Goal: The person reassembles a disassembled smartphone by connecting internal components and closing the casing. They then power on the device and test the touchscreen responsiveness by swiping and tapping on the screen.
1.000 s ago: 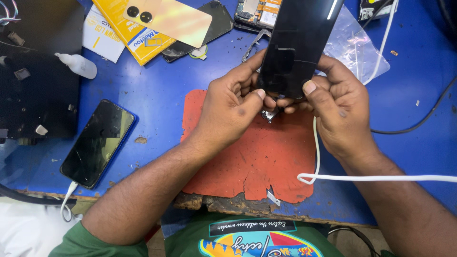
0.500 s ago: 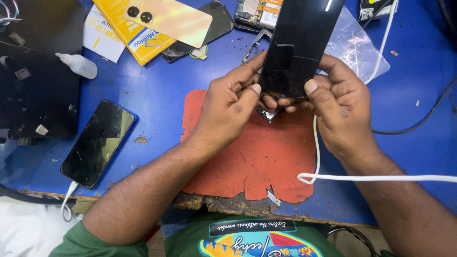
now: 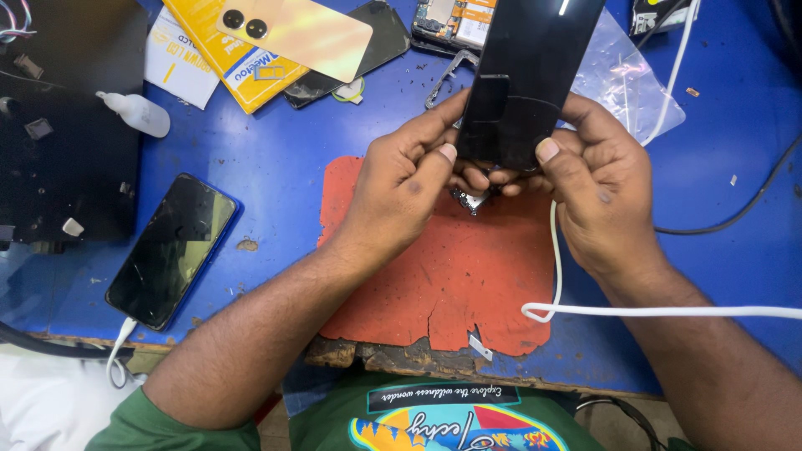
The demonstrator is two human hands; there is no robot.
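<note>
Fingers (image 3: 447, 154) of left hand (image 3: 401, 196) curled around near end of black phone screen panel (image 3: 526, 75), thumb tip pressed flat on its glossy face. Fingers (image 3: 547, 150) of right hand (image 3: 601, 200) closed on opposite side of same end, thumb laid on lower corner, other fingertips tucked underneath. Pinched from both sides, held above red work mat (image 3: 451, 284), tilted away toward far edge of desk (image 3: 276, 150). Looked long, flat and dark, with shiny surface and thin bright reflection near top. Showed darker rectangular patch close to left thumb, and rounded shade below it. Small metallic part (image 3: 472, 200) seen under panel, between fingertips; could not tell whether held or lying on mat.

Mat torn and cracked at near edge, resting on blue desk. White cable (image 3: 585, 311) looped across right side of mat, passing below right wrist. Second phone (image 3: 171, 250) with dark screen lay well apart at left, white cord plugged at its bottom end. Gold back cover (image 3: 309, 33) with two camera rings rested upon yellow box (image 3: 225, 63) at far left. Small white bottle (image 3: 138, 113) lay near black tray (image 3: 58, 125). Opened phone body (image 3: 451, 21) with orange parts stayed behind panel, beside clear plastic bag (image 3: 622, 79). Black cable (image 3: 752, 200) ran across right side.
</note>
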